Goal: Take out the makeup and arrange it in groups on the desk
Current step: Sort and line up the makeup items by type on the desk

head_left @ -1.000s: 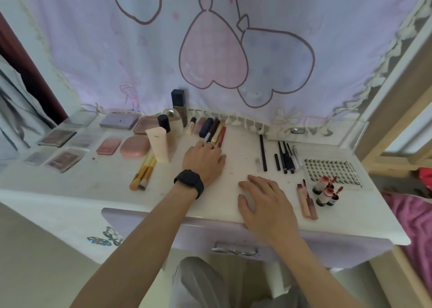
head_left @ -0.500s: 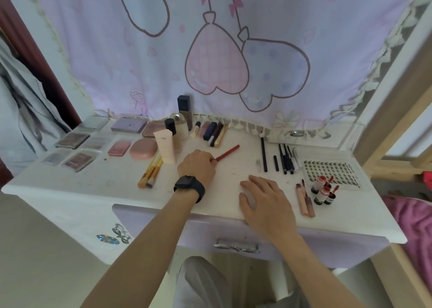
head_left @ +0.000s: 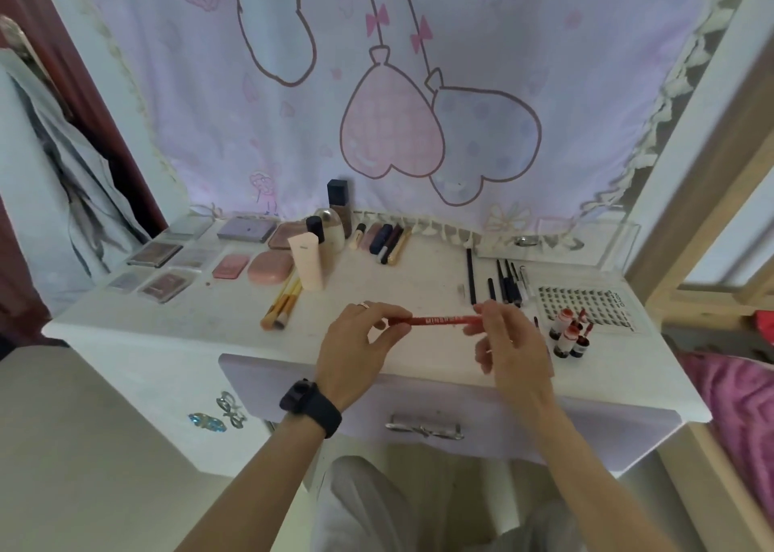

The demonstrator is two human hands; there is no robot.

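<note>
A thin red lip pencil point(head_left: 439, 320) with white lettering hangs level above the front of the white desk point(head_left: 176, 338). My left hand point(head_left: 356, 350) pinches its left end and my right hand point(head_left: 509, 342) pinches its right end. Makeup lies in groups on the desk: eyeshadow palettes point(head_left: 155, 254) at the left, pink compacts point(head_left: 270, 266), a cream tube point(head_left: 308, 264), gold-handled brushes point(head_left: 282, 302), lipsticks point(head_left: 385, 239) at the back, black pencils point(head_left: 504, 281), and small red-topped bottles point(head_left: 565, 335) at the right.
A false-lash card point(head_left: 586, 302) lies at the right back, beside a clear tray point(head_left: 557, 241). A pink curtain point(head_left: 419, 90) hangs behind the desk. A lilac drawer front with a metal handle point(head_left: 423, 428) sits below my hands. A wooden frame point(head_left: 691, 224) stands at the right.
My left hand took the red pencil from the lipstick row and lifted it forward. My right hand rose off the desk and took hold of the pencil's other end.
</note>
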